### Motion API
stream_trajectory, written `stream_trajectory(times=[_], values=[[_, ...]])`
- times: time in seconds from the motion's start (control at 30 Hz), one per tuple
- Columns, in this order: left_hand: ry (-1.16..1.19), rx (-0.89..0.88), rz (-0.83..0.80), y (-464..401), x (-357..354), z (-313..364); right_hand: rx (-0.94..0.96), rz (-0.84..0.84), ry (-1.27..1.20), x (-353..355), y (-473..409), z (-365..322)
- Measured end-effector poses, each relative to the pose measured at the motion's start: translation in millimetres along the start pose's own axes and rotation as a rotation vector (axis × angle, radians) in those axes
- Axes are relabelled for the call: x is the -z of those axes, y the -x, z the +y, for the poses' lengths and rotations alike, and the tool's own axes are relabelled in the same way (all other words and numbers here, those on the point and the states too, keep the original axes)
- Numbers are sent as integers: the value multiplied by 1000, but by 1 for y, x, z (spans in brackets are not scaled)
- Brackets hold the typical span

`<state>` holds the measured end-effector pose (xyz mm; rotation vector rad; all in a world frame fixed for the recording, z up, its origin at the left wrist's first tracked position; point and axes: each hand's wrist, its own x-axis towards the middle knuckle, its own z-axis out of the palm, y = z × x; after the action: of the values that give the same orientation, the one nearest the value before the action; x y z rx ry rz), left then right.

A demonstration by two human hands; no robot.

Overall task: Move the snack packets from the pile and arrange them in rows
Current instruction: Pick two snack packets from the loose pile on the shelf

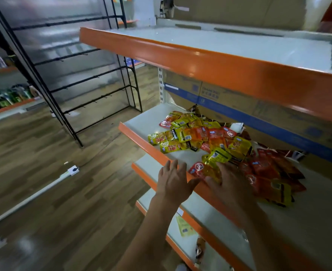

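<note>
A pile of yellow, orange and red snack packets [206, 133] lies on the white middle shelf [141, 122] with an orange front lip. More red packets [270, 169] spread to the right. My left hand [174, 180] hovers over the shelf's front edge with its fingers spread and straight, holding nothing. My right hand [227, 180] lies flat on the near packets, fingers on a yellow and red packet [204, 170]. The image is blurred, so I cannot see whether the fingers curl round it.
An empty white shelf [220, 45] with an orange lip overhangs the pile. Cardboard boxes [239, 106] stand behind the packets. A yellow packet [184, 227] lies on a lower shelf. A black wire rack [83, 75] stands left on the wooden floor [63, 173].
</note>
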<state>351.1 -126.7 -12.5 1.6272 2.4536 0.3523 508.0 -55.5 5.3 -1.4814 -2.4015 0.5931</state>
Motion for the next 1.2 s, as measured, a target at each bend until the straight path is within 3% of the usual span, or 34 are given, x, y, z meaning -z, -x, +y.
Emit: stream_trajectory(times=[0.2,0.47,0.6,0.8,1.0,1.2], values=[[23,3,-69,-49,0,-23,-83,53,73,-12,-68,-12],[96,-102,10,-111,5,-36,-233,25,58,-25,-120,-13],[117,-182,-2,-137,6,-28,-321,62,24,-30,-134,-6],[206,-318,107,-180,0,-26,-410,114,28,-46,-152,-3],[34,-333,-110,-209,-12,-39,-513,234,174,-61,-174,-24],[57,-415,3,-227,5,-49,-557,300,186,-60,-179,-35]])
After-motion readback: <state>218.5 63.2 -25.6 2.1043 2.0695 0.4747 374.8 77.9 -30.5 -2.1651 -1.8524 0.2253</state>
